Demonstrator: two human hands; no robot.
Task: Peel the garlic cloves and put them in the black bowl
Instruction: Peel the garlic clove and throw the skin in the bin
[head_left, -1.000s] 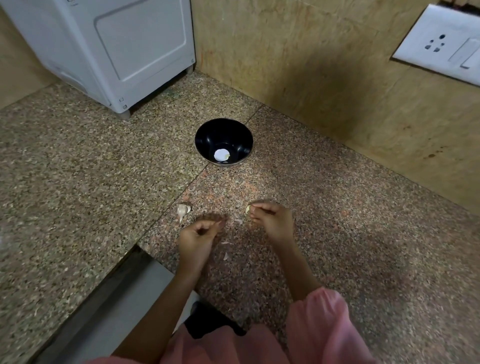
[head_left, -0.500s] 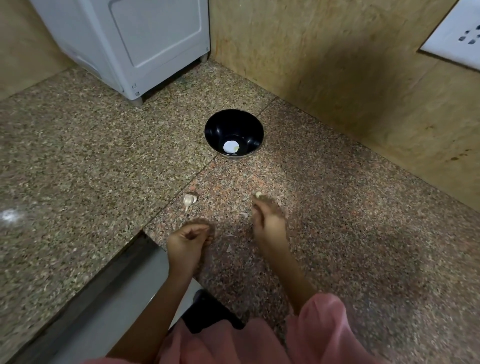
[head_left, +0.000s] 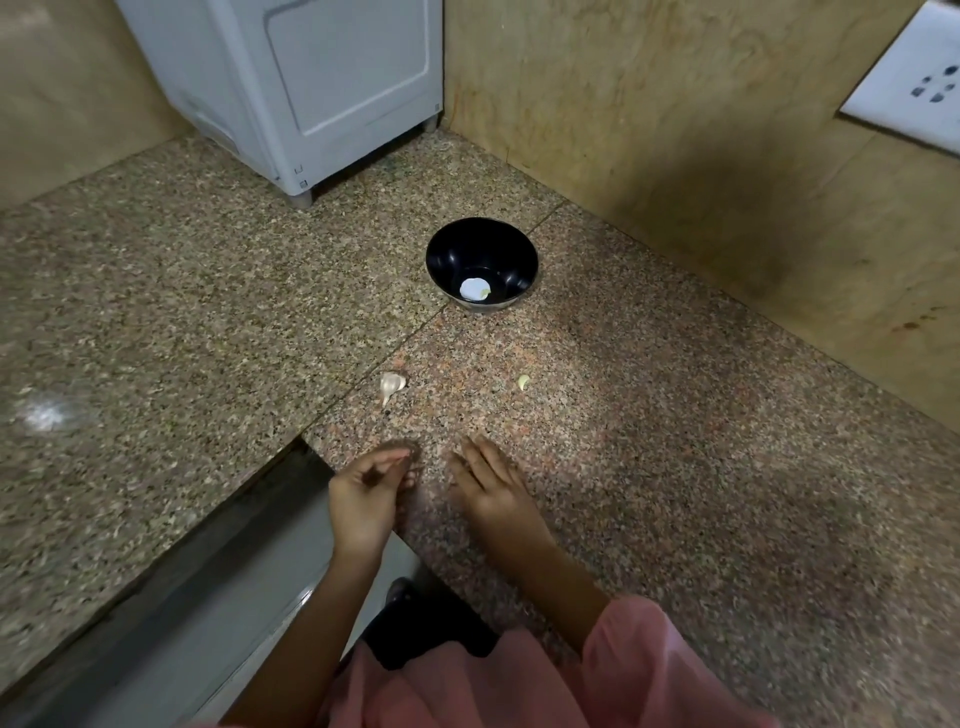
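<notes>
Freed by our flat, empty right hand (head_left: 493, 486), the peeled clove (head_left: 523, 382) may stray outside the black bowl (head_left: 481, 249); our curled left hand's (head_left: 366, 488) contents we cannot tell.

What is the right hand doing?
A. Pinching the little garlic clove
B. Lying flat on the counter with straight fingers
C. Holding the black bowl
B: the right hand lies flat on the counter with its fingers straight, holding nothing. It is well short of the black bowl and the small clove.
</notes>
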